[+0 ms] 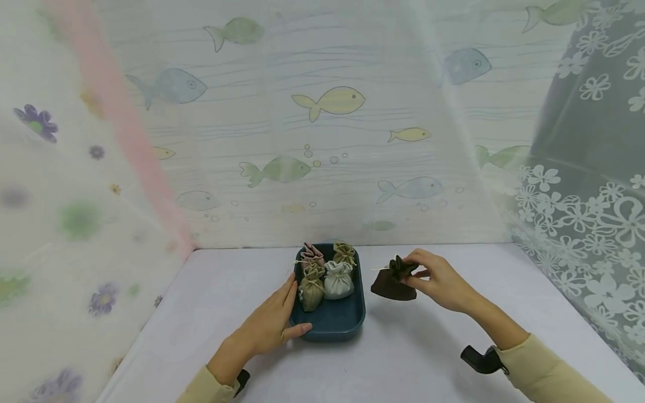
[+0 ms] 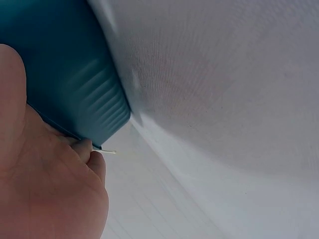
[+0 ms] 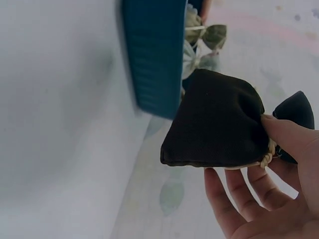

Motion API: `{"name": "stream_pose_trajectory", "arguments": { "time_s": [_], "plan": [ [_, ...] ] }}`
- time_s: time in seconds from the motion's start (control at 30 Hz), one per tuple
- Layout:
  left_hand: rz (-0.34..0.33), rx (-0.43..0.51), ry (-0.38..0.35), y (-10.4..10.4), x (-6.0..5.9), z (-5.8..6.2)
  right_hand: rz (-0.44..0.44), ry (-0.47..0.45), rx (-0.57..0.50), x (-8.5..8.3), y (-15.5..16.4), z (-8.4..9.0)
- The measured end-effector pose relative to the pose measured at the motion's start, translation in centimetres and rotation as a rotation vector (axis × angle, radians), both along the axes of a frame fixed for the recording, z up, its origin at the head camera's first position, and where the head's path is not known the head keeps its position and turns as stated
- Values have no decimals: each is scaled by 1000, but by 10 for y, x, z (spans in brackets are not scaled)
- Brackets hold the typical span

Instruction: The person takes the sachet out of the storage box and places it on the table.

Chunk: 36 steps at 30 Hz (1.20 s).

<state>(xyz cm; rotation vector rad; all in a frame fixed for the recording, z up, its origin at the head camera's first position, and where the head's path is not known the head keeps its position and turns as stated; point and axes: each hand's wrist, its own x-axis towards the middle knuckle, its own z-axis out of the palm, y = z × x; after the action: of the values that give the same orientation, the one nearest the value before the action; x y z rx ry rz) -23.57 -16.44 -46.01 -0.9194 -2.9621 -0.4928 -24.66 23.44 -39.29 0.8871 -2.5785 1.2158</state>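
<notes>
While right hand (image 1: 440, 285) pinches brown pouch (image 1: 393, 285): flat left hand (image 1: 272, 322), white tabletop (image 1: 413, 358), fish-print curtains (image 1: 327, 112).

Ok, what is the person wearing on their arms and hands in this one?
Both hands, the left hand and the right hand, are bare, with no gloves or rings visible. Long pale beige sleeves cover both forearms to the wrist. A small black wrist-mounted device sits at each cuff.

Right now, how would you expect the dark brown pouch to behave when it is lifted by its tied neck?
The dark brown pouch probably sags rather than holding shape: its cloth body droops below the right hand pinching the neck. It looks light, since fingertips alone carry it. Its flat-sided, soft form seems unlikely to roll once set on the table.
</notes>
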Motion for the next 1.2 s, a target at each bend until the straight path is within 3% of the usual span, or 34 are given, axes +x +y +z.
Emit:
{"name": "stream_pose_trajectory", "arguments": {
  "time_s": [0.33, 0.63, 1.2],
  "plan": [
    [2, -12, 17, -1, -2, -5, -70, -19, 29, -9, 24, -8],
    [19, -38, -30, -1, -1, 0, -157, -51, 51, -21, 45, -15],
    [18, -32, -11, 0, -1, 0, -320, -59, 120, -45, 72, -23]
  ]
}}
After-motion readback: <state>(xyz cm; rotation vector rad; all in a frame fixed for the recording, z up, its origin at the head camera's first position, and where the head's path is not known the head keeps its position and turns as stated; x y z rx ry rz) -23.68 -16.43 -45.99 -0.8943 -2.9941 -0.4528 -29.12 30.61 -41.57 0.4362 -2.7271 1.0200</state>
